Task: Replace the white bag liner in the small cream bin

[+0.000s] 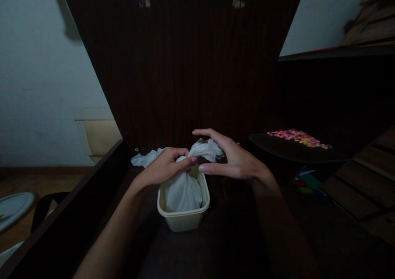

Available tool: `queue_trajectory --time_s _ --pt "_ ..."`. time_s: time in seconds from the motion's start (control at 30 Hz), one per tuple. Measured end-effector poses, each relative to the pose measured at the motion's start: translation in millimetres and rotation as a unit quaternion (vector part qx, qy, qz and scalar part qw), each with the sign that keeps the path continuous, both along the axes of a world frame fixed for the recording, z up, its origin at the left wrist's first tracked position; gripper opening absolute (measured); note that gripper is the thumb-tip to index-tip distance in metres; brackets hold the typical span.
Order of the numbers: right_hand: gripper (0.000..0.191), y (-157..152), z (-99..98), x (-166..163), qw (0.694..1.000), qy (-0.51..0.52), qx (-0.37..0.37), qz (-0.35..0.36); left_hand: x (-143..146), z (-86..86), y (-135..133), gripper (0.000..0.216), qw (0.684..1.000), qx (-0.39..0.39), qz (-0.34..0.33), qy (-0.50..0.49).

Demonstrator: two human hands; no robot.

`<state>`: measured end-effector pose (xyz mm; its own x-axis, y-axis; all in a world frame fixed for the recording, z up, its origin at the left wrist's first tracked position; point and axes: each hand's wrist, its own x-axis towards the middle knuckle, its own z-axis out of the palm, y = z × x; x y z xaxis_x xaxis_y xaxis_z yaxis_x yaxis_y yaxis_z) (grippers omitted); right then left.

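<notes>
A white plastic bag (pixel 184 192) sits bunched inside a cream-coloured plastic basket (pixel 183 222) on the dark surface in front of me. My left hand (pixel 165 163) pinches the gathered neck of the bag above the basket's far left side. To the right of that neck, my right hand (pixel 237 159) has its thumb and fingers spread apart around the loose, crumpled top of the bag. Whether its palm touches the plastic I cannot tell. What the bag holds is hidden.
Another crumpled white plastic piece (pixel 145 159) lies behind my left hand. A dark upright panel (pixel 185 65) stands at the back. On the right is a dark curved ledge (pixel 262 142) with many small pink and yellow pieces (pixel 299 138). A raised dark edge (pixel 77 213) runs along the left.
</notes>
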<state>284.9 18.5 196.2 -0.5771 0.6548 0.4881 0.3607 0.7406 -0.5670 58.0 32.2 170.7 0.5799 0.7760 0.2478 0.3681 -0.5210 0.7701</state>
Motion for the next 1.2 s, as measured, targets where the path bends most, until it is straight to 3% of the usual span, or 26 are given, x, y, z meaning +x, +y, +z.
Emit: queue_trajectory --time_s 0.07,0.17,0.33,0.73,1.07,1.2 --pt "0.066 1.6 -3.2 -5.7 1.000 -0.006 -0.015 -0.013 2.1 -0.1 -1.9 0.032 0.999 0.040 0.022 0.011" --pt "0.040 9.6 -11.6 -14.9 0.997 0.032 -0.028 -0.060 4.1 -0.5 -5.2 0.035 0.995 0.074 0.048 0.036" --pt "0.009 19.5 -17.4 -19.2 0.994 0.096 -0.037 -0.038 4.0 0.0 -7.3 0.042 0.994 0.083 0.049 0.057" --pt "0.005 18.9 -14.3 -20.5 0.982 0.155 0.036 -0.098 -3.7 9.4 -9.6 0.039 0.989 -0.007 -0.097 0.109" --pt "0.003 17.8 -14.9 -20.5 0.968 0.147 0.090 -0.181 -11.2 7.6 -10.3 0.019 0.989 -0.026 -0.087 0.113" --pt "0.032 7.1 -13.5 -20.8 0.947 0.041 0.191 -0.253 -12.1 3.7 -7.0 0.026 0.995 -0.026 -0.056 0.081"
